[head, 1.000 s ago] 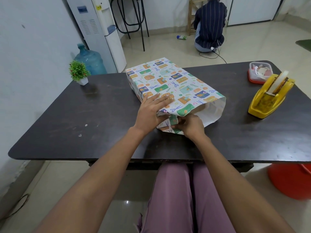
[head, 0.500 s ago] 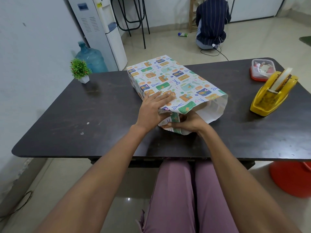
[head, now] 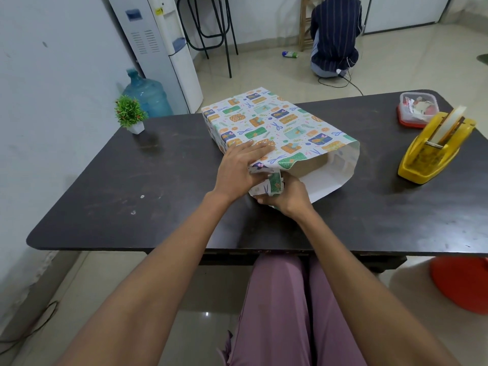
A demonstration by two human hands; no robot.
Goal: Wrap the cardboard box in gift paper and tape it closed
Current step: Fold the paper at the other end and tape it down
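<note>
The box lies in the middle of the dark table (head: 111,196), covered in patterned gift paper (head: 280,120). At its near end the paper stands open like a sleeve, and a strip of brown cardboard box (head: 314,165) shows inside. My left hand (head: 237,165) presses flat on the top near corner of the wrapped box. My right hand (head: 285,196) grips a folded flap of the gift paper at the near left corner, fingers curled round it.
A yellow tape dispenser (head: 433,157) stands at the right of the table, with a lidded red-based container (head: 417,109) behind it. A small potted plant (head: 130,114) sits at the back left. On the floor beyond sits a person (head: 335,35); a red tub (head: 464,283) lies below right.
My right hand has folded the near-left paper flap further in and upward against the box end. My left hand stays pressed on top.
</note>
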